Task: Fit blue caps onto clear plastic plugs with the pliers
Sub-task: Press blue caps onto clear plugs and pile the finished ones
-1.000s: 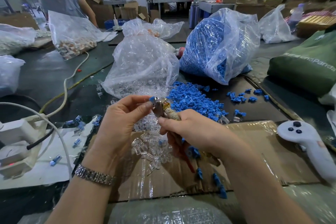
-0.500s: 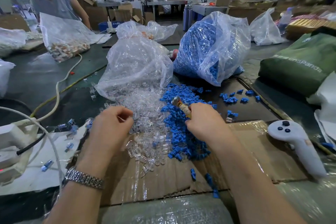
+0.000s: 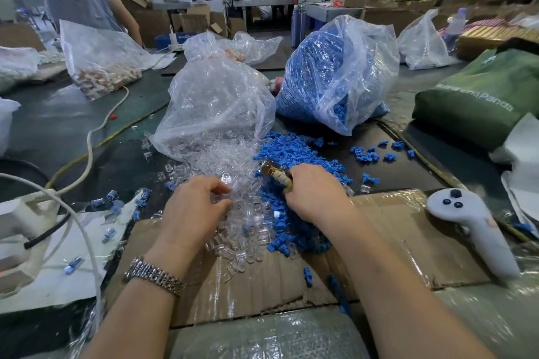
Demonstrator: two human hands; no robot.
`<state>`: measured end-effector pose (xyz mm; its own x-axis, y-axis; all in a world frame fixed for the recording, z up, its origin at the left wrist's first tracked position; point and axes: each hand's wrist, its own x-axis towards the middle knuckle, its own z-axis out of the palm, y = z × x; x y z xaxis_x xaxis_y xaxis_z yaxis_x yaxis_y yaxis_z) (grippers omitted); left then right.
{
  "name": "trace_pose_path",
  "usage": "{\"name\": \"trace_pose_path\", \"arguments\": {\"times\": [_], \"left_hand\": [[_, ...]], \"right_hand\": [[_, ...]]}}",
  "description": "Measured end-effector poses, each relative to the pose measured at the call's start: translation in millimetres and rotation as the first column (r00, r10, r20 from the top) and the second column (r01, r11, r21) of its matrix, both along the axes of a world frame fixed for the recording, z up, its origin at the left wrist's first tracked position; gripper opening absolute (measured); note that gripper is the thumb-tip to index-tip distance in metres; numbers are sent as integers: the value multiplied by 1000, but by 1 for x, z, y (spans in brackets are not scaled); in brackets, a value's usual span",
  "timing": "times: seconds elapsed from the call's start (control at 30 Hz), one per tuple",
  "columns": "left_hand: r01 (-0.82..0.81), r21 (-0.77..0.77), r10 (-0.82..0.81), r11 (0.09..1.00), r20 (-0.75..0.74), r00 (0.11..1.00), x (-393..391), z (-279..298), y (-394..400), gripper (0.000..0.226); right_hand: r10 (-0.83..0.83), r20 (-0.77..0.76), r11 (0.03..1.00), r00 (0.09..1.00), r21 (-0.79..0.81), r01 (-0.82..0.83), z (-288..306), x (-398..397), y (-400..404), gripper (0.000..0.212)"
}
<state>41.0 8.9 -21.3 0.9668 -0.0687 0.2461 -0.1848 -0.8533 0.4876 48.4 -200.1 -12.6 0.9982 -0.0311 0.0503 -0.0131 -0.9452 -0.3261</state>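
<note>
A heap of clear plastic plugs (image 3: 233,166) spills from a clear bag in the middle of the table. Beside it on the right lies a heap of blue caps (image 3: 294,151). My left hand (image 3: 195,210) rests on the clear plugs with its fingers curled down into them; whether it pinches one is hidden. My right hand (image 3: 315,192) grips the pliers (image 3: 275,173), whose worn metal nose points up and left over the blue caps. Its fingers reach down into the blue heap.
A bag of blue caps (image 3: 335,73) and a clear bag (image 3: 215,102) stand behind the heaps. Cardboard (image 3: 393,230) covers the near table. A white controller (image 3: 472,227) lies at the right, a white device with cables (image 3: 17,221) at the left. Finished capped plugs (image 3: 140,201) lie scattered left. Another person (image 3: 84,0) works at the back left.
Both hands dropped from chest height, where they held the pliers nose together, down onto the heaps. The left went to the clear plugs, the right with the pliers to the blue caps.
</note>
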Motion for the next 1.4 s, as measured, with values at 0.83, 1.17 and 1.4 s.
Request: {"name": "trace_pose_path", "arguments": {"times": [0.83,1.17,1.4], "left_hand": [[44,-436,-67,899,-38,997,-4,8,-3,11],[-139,-924,-303,355,-254,919,-3,11,1,24],[-137,-931,-357,339,-262,896,-4,12,2,36]], "right_hand": [[57,-50,982,997,185,-46,20,-9,-23,12],[67,-93,998,993,23,-65,14,-13,-10,6],[159,-121,983,980,111,-146,20,-17,-7,22]]}}
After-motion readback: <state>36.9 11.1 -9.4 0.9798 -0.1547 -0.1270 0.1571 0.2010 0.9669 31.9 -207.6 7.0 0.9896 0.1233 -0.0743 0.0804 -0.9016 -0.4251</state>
